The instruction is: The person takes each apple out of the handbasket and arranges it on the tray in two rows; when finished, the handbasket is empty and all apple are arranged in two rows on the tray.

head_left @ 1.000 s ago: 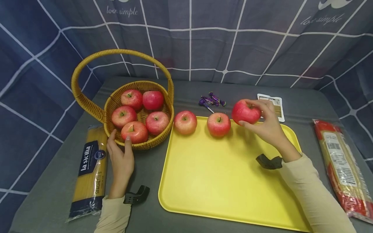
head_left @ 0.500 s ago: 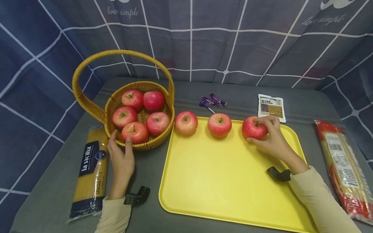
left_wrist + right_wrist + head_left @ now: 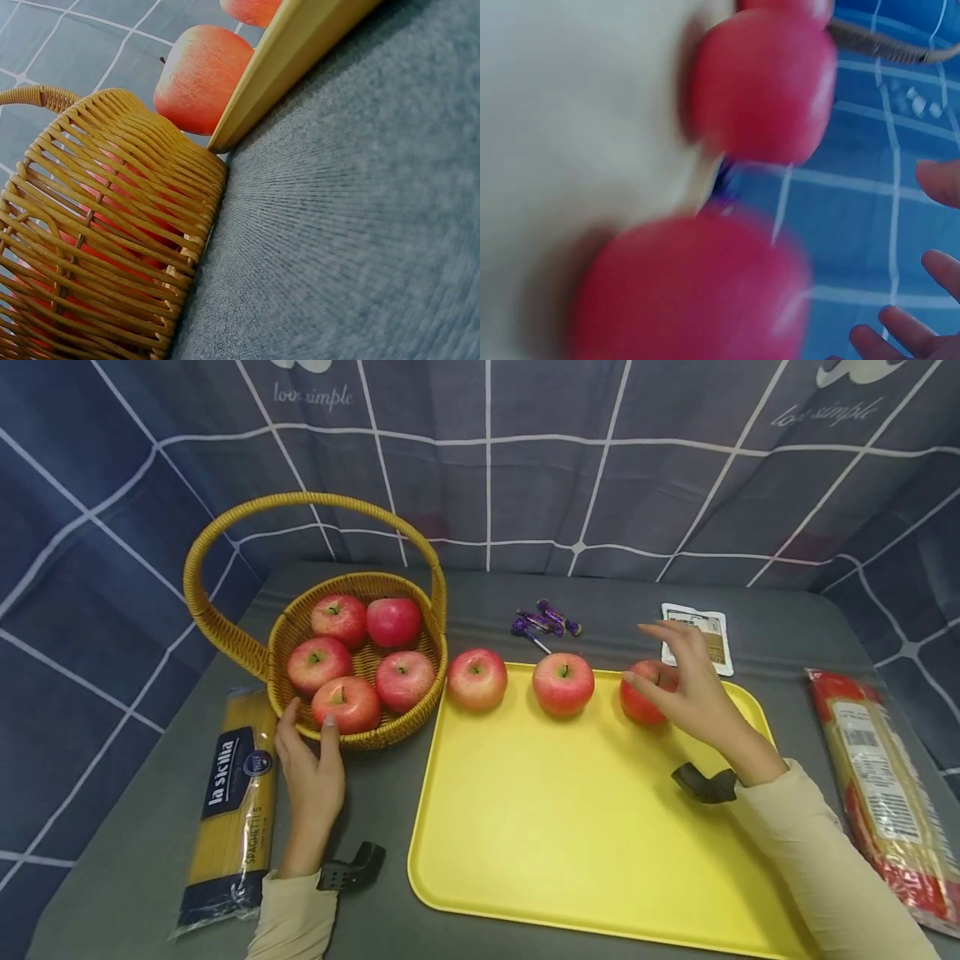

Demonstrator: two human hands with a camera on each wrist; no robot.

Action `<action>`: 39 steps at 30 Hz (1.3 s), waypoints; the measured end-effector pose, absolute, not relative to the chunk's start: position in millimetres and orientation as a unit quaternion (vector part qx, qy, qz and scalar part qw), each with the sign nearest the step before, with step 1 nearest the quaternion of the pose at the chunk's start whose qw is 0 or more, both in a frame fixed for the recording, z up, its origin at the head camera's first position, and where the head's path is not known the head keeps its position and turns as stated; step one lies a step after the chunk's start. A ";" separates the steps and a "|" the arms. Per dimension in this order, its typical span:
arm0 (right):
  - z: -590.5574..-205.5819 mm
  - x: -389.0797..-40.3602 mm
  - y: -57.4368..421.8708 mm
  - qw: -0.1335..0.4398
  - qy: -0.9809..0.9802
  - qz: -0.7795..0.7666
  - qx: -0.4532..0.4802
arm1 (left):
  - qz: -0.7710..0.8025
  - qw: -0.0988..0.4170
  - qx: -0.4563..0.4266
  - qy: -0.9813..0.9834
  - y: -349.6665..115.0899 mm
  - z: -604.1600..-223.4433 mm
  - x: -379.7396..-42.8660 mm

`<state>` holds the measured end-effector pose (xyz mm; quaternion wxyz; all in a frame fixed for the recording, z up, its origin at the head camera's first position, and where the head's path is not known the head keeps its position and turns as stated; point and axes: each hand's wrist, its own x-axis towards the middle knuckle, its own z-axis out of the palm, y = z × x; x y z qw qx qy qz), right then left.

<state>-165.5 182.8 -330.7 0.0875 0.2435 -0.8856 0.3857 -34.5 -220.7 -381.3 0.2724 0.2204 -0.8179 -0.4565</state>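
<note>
My left hand (image 3: pixel 311 777) holds the front rim of the wicker basket (image 3: pixel 390 735), its thumb tip lying over the rim beside an apple (image 3: pixel 347 703). Several red apples sit in that basket. My right hand (image 3: pixel 693 693), fingers spread and holding nothing, hovers over the right end of the yellow tray (image 3: pixel 562 827). Partly behind its thumb is an apple (image 3: pixel 641 703) on the tray's back edge. Two more apples line up to its left, the middle apple (image 3: pixel 562 685) and the left apple (image 3: pixel 477 679). The right wrist view shows these apples blurred, with spread fingertips (image 3: pixel 941 274) apart from them.
A spaghetti pack (image 3: pixel 232 802) lies left of the basket. Wrapped purple candies (image 3: pixel 551 618) and a lollipop (image 3: pixel 528 631) lie behind the tray, with a flat white packet (image 3: pixel 712 635) farther right. A red-and-clear noodle pack (image 3: pixel 873 777) borders the tray's right side.
My right hand lowered an apple onto the tray's back right edge, let go of it and lifted off with fingers spread. My left hand stayed at the basket.
</note>
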 end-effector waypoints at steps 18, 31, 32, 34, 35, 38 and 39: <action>-328.0 -176.5 -22.9 0.010 -0.804 0.385 0.452 | -0.458 0.267 0.222 -0.819 -221.0 -376.8 -34.5; -320.5 -173.4 -90.2 -0.109 -0.897 0.115 0.414 | -0.456 0.262 0.223 -0.821 -221.0 -379.8 -31.1; -320.1 -173.6 -90.6 -0.108 -0.898 0.116 0.411 | -0.455 0.263 0.223 -0.821 -221.2 -379.7 -31.4; -320.0 -174.0 -89.6 -0.101 -0.897 0.131 0.410 | -0.455 0.263 0.223 -0.821 -221.6 -379.8 -31.9; -320.5 -174.2 -88.7 -0.093 -0.895 0.143 0.412 | -0.454 0.263 0.223 -0.821 -221.8 -379.9 -32.2; -320.1 -173.4 -82.7 -0.073 -0.884 0.194 0.419 | -0.455 0.263 0.223 -0.821 -221.9 -380.1 -32.6; -319.1 -172.9 -80.2 -0.068 -0.878 0.212 0.424 | -0.455 0.262 0.223 -0.821 -222.0 -380.2 -32.8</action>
